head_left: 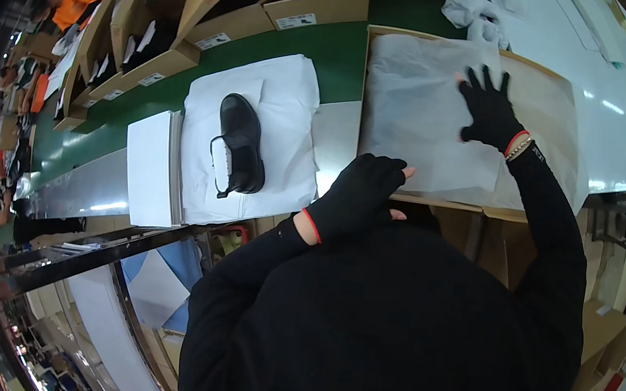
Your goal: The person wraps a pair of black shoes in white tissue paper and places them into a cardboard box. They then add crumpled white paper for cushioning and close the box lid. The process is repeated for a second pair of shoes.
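A shallow cardboard box (527,218) lies in front of me at the right, lined with thin white tissue paper (415,98). My right hand (493,113), in a black glove with bare fingertips, lies open on the tissue with its fingers spread. At the near left corner, my left hand (361,194) grips the box's edge, fingers above the rim and thumb below it. What lies under the tissue is hidden. Left of the box, a single black shoe (241,137) with a pale insert at its opening lies on a stack of white paper sheets (294,105).
A white stack (147,168) stands at the table's near left edge. Several open shoe boxes (315,12) line the green surface (339,63) behind. Crumpled white paper (472,6) lies on the pale table (625,135) at far right. A person in orange (76,2) is at far left.
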Motion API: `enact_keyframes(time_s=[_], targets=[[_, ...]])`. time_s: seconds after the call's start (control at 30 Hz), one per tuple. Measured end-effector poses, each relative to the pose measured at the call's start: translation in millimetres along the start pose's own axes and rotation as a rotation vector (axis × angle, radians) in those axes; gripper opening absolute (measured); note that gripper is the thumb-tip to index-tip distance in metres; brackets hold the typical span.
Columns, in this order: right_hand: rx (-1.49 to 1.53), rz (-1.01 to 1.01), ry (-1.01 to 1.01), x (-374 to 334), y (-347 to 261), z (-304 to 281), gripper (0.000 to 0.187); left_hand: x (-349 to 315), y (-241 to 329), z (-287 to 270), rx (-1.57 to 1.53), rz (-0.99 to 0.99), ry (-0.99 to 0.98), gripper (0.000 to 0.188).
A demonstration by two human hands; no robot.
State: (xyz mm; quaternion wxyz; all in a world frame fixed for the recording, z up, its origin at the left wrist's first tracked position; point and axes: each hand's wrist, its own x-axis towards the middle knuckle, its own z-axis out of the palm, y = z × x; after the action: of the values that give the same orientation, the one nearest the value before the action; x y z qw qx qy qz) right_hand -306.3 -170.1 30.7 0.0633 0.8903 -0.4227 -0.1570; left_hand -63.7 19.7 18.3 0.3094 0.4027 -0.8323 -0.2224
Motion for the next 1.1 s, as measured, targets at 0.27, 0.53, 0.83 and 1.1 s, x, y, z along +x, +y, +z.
enact_keyframes(time_s=[0.27, 0.53, 0.83, 1.1], targets=[[0.022, 0.048, -0.166, 69, -8, 82, 0.134, -6, -19, 41, -0.021, -0.091, -0.228, 0.040], [0.530, -0.114, -0.020, -7, -30, 53, 0.130, -178, -146, -194, 0.419, -0.806, 0.918, 0.018], [1.024, -0.116, -0.002, -48, -70, 14, 0.088, -438, -218, -248, 0.724, -1.976, 0.340, 0.099], [0.971, -0.092, 0.061, -36, -76, -18, 0.079, -430, -196, -262, 0.679, -1.996, 0.290, 0.098]])
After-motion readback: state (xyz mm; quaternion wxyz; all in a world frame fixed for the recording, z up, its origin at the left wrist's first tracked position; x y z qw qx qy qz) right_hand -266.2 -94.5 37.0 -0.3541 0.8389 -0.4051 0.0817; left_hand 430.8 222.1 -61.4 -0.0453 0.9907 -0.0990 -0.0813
